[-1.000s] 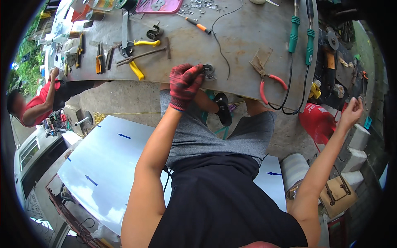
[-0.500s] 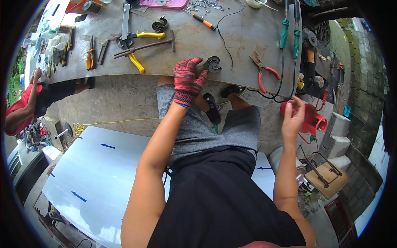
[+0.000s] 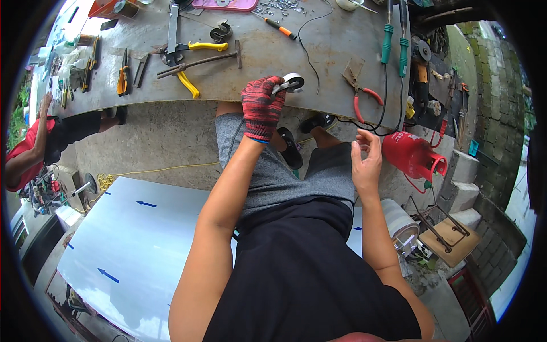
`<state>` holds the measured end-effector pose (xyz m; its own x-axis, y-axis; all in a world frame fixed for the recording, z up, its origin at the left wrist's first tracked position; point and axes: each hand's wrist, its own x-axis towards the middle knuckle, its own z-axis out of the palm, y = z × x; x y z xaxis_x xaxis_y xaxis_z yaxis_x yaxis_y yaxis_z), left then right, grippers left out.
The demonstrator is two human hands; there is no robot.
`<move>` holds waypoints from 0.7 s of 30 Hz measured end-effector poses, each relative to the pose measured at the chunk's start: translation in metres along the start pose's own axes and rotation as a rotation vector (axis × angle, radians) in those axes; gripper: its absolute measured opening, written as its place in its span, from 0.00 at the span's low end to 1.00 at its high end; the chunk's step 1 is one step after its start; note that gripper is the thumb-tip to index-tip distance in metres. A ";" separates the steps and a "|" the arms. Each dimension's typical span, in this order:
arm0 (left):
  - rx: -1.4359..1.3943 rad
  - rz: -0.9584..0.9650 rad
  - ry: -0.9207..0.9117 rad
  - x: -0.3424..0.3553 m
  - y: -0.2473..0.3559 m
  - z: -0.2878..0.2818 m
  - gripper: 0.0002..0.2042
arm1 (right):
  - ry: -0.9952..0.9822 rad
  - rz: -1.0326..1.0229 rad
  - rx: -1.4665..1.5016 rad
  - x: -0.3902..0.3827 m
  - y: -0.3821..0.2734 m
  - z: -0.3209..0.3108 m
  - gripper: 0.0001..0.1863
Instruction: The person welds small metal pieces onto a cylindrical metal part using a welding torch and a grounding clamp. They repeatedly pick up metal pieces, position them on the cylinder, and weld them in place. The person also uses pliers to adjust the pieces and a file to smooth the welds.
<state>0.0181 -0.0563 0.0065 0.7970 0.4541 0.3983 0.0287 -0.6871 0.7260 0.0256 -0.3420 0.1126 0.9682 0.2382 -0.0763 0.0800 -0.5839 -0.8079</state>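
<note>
My left hand (image 3: 263, 108) wears a red and black knit glove and is closed round a small curved metal bracket (image 3: 294, 83). The bracket's bent, hooked end sticks out past the fingers at the bench edge; the rest is hidden in the glove. My right hand (image 3: 367, 158) is bare and holds nothing, its fingers loosely bent and the thumb apart. It hangs in front of the bench, beside the red gas cylinder (image 3: 413, 155). Pliers with red handles (image 3: 358, 91) lie on the metal bench (image 3: 250, 43) beyond it. A similar curved bracket (image 3: 221, 32) rests farther back.
On the bench lie yellow-handled snips (image 3: 185, 62), a T-shaped rod (image 3: 205, 64), orange-handled pliers (image 3: 123, 77), a screwdriver (image 3: 280, 28) and green-handled soldering irons (image 3: 387, 44). Behind me stands a pale sheet-covered surface (image 3: 137, 245). Another person (image 3: 31, 148) is at the far left.
My left hand has lifted the curved bracket off the bench and tilted it. My right hand has moved left, away from in front of the gas cylinder.
</note>
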 end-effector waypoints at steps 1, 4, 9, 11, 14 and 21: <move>-0.035 0.029 0.023 0.000 0.004 -0.003 0.15 | 0.002 -0.007 0.016 0.002 -0.005 0.003 0.16; -0.131 0.081 0.051 0.008 0.020 -0.018 0.15 | -0.003 -0.038 0.076 0.010 -0.022 0.010 0.16; -0.386 -0.210 0.006 0.008 0.059 -0.042 0.17 | -0.031 -0.133 0.103 0.016 -0.052 0.011 0.16; -0.443 -0.252 0.015 0.010 0.074 -0.054 0.17 | -0.031 -0.159 0.108 0.015 -0.061 0.009 0.16; -0.450 -0.246 0.039 0.010 0.087 -0.069 0.17 | -0.031 -0.191 0.110 0.009 -0.071 0.006 0.16; -0.348 -0.107 0.049 0.003 0.099 -0.099 0.17 | -0.023 -0.234 0.099 -0.009 -0.088 0.000 0.16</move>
<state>-0.0367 -0.0666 0.1348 0.7703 0.5456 0.3301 -0.1032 -0.4042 0.9088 0.0104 -0.2929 0.1839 0.9202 0.3764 0.1072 0.2766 -0.4317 -0.8586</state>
